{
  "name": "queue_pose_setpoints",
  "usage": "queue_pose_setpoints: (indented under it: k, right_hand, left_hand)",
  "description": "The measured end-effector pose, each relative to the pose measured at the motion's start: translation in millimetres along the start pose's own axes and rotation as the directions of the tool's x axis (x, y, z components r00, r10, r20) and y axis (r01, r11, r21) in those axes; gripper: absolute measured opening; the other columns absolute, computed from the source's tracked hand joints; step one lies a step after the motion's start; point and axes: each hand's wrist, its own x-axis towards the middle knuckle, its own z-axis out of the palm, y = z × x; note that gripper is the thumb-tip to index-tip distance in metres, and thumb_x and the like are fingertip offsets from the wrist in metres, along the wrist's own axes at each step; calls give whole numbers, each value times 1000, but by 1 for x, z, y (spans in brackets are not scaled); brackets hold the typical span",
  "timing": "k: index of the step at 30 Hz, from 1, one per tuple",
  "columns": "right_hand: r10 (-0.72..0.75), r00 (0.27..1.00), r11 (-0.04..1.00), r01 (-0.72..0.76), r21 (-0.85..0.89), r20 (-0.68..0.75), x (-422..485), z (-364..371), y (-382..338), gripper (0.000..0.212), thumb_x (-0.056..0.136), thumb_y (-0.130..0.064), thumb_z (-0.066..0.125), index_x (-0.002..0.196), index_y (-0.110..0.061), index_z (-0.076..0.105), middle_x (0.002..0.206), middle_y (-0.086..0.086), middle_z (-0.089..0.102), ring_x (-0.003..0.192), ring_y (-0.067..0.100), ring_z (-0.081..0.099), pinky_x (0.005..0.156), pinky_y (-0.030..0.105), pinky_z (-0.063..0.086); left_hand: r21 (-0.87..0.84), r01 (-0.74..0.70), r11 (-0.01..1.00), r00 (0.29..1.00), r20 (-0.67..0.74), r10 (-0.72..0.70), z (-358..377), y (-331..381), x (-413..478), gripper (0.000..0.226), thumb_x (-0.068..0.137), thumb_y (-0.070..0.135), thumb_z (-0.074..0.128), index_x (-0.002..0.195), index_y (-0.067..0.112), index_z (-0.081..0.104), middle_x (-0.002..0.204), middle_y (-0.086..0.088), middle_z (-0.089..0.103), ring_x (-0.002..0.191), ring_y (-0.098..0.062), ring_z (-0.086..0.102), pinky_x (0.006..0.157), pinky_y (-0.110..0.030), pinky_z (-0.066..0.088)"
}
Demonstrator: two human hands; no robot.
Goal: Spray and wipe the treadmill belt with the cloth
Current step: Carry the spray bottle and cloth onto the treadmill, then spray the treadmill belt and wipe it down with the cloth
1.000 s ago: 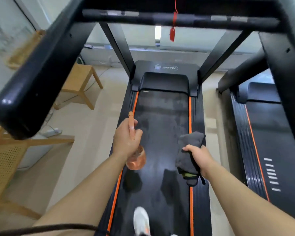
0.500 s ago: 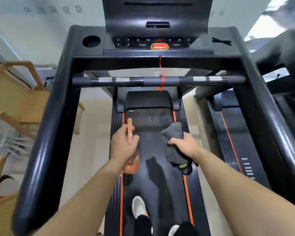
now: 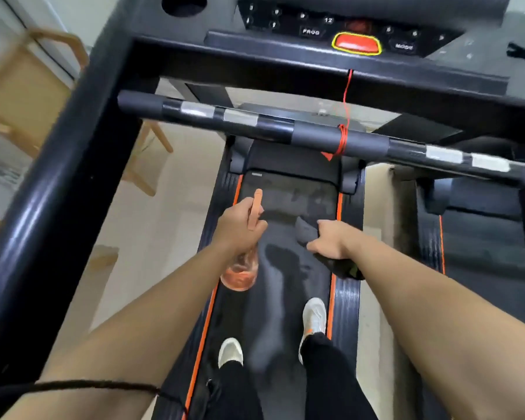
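Treadmill belt (image 3: 288, 268), long, flat and firm, lies under the person's white shoes (image 3: 314, 316), and the black crossbar (image 3: 285, 131) with its knotted red cord (image 3: 341, 140) hangs before the far stretch, so reaching there probably means stooping. The left hand (image 3: 240, 228) is curled round the neck of the orange spray bottle (image 3: 240, 277), rigid and likely light, best held by the neck with a finger at the trigger. The right hand (image 3: 331, 241) bunches the dark cloth (image 3: 306, 228), soft and limp, above the belt's right edge.
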Motion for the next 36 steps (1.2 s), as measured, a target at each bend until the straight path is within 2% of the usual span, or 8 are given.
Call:
queue_pose_setpoints:
  k: [4, 12, 17, 20, 29, 32, 34, 36]
  right_hand:
    - [-34, 987, 969, 71, -237, 159, 85, 8, -6, 32, 78, -37, 66, 97, -12, 61, 103, 12, 65, 92, 33, 61, 71, 33, 47]
    - [-91, 976, 892, 167, -421, 196, 244, 59, -9, 20, 74, -32, 67, 76, -13, 65, 79, 8, 66, 75, 25, 63, 60, 29, 44]
    - [-111, 961, 850, 223, -477, 252, 361, 106, -12, 42, 63, -43, 67, 89, -11, 74, 87, 10, 76, 85, 28, 71, 79, 35, 57]
    - [-94, 965, 834, 210, -511, 244, 423, 122, -5, 34, 68, -39, 71, 83, -8, 74, 88, 13, 76, 84, 30, 72, 73, 32, 55]
    - [-321, 947, 714, 260, -650, 26, 613, 165, 71, 38, 88, -33, 66, 117, -15, 48, 117, 14, 55, 109, 38, 58, 85, 41, 49]
    - [-528, 805, 675, 204, -709, -272, 678, 173, 119, 40, 89, -19, 60, 127, -15, 45, 114, 17, 46, 106, 39, 50, 75, 44, 44]
    - [-536, 719, 734, 137, -665, -443, 717, 184, 158, 57, 84, -20, 66, 137, -21, 44, 122, 20, 45, 110, 39, 45, 84, 51, 45]
    - [-425, 739, 851, 129, -510, -523, 748, 205, 190, 76, 81, -34, 72, 149, -29, 36, 144, 19, 37, 130, 38, 36, 102, 61, 34]
  left_hand:
    - [47, 68, 997, 997, -31, -67, 37, -45, 42, 22, 88, 17, 69, 110, 13, 66, 103, -3, 74, 98, -34, 67, 81, -39, 48]
    - [-73, 226, 971, 967, -102, -232, 89, -154, 104, 39, 79, 33, 63, 114, 15, 64, 109, 1, 74, 103, -29, 67, 86, -39, 49]
    - [-51, 231, 972, 961, -141, -236, 117, -238, 159, 42, 76, 39, 62, 112, 16, 62, 108, -4, 75, 100, -33, 67, 89, -43, 52]
    - [-15, 210, 978, 963, -167, -209, 138, -289, 194, 29, 88, 28, 69, 113, 15, 62, 106, -5, 73, 94, -31, 64, 80, -40, 48]
    - [-22, 165, 986, 985, -45, -166, 230, -376, 317, 27, 74, 28, 71, 100, 23, 68, 104, 4, 77, 96, -23, 72, 93, -45, 57]
    - [-56, 166, 985, 985, -39, -168, 268, -393, 373, 21, 79, 19, 74, 99, 23, 68, 102, 6, 76, 91, -16, 71, 88, -37, 56]
    - [-94, 160, 983, 986, -24, -163, 291, -402, 410, 21, 80, 18, 75, 100, 20, 68, 100, 6, 74, 84, -11, 71, 85, -35, 56]
    - [-143, 160, 977, 987, 3, -161, 308, -407, 441, 26, 73, 25, 73, 98, 20, 68, 96, 6, 74, 81, -13, 74, 83, -36, 60]
